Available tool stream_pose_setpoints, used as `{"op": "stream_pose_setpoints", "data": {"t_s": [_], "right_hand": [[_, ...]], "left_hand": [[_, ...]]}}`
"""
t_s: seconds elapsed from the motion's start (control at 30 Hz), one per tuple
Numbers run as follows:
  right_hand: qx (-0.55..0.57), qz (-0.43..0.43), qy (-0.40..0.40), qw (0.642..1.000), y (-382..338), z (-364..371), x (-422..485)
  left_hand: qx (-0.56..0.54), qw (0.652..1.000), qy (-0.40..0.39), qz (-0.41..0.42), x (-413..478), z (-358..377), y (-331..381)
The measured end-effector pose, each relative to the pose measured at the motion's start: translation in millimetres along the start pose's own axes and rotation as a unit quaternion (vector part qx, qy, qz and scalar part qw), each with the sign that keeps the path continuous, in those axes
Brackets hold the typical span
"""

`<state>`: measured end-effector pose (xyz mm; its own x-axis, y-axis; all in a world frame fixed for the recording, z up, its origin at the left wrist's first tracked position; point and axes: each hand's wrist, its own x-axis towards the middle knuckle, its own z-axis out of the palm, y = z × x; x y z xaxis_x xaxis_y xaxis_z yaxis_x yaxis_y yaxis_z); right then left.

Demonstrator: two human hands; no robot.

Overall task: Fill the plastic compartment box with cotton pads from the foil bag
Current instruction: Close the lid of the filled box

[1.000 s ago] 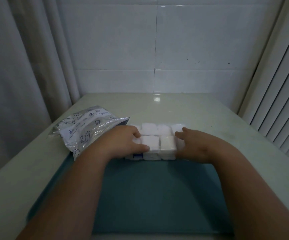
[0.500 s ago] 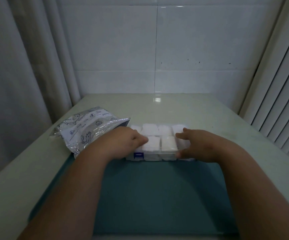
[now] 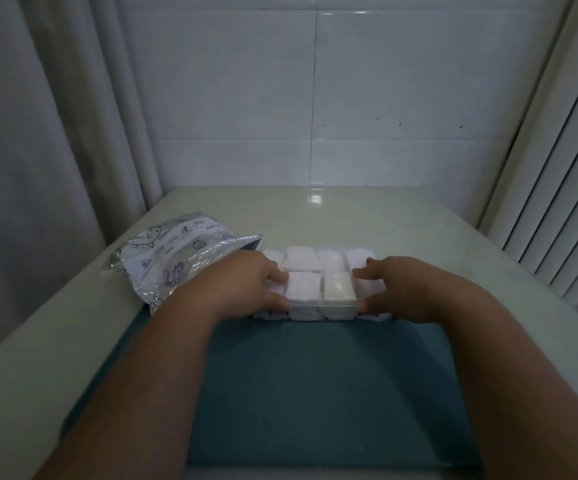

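Observation:
The clear plastic compartment box (image 3: 322, 309) lies across the far edge of a teal mat, its cells packed with white cotton pads (image 3: 303, 284). My left hand (image 3: 242, 285) grips the box's left end, fingers on top and thumb on the front edge. At the right end, my right hand (image 3: 408, 289) holds it the same way. The printed foil bag (image 3: 176, 251) lies to the left, its open mouth beside the box, partly behind my left wrist.
The teal mat (image 3: 315, 393) covers the near part of a pale table (image 3: 349, 220). A grey curtain (image 3: 38, 133) hangs along the left edge, and slatted blinds (image 3: 564, 202) along the right. The tiled wall closes the far end.
My left thumb has come down onto the box's front edge, covering the small blue label seen half a second ago. My right hand has barely shifted. The box and bag stay put.

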<state>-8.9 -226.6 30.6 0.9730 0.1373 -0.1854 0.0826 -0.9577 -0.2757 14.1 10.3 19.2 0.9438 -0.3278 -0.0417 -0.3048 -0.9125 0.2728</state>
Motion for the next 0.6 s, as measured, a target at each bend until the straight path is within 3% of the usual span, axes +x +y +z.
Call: {"op": "stream_pose_setpoints", "data": {"t_s": [0.23, 0.4, 0.5, 0.6], "right_hand": [[0.044, 0.036, 0.025, 0.998, 0, 0, 0], [-0.029, 0.079, 0.065, 0.994, -3, 2, 1], [-0.047, 0.044, 0.12, 0.991, -10, 4, 6], [0.021, -0.036, 0.112, 0.993, -20, 12, 7]], "left_hand": [[-0.056, 0.998, 0.009, -0.008, -2, -2, -7], [-0.07, 0.997, -0.011, -0.042, -4, -5, -12], [-0.123, 0.989, -0.032, -0.071, -2, -2, -15], [-0.274, 0.957, -0.043, -0.092, 2, 3, -17]]}}
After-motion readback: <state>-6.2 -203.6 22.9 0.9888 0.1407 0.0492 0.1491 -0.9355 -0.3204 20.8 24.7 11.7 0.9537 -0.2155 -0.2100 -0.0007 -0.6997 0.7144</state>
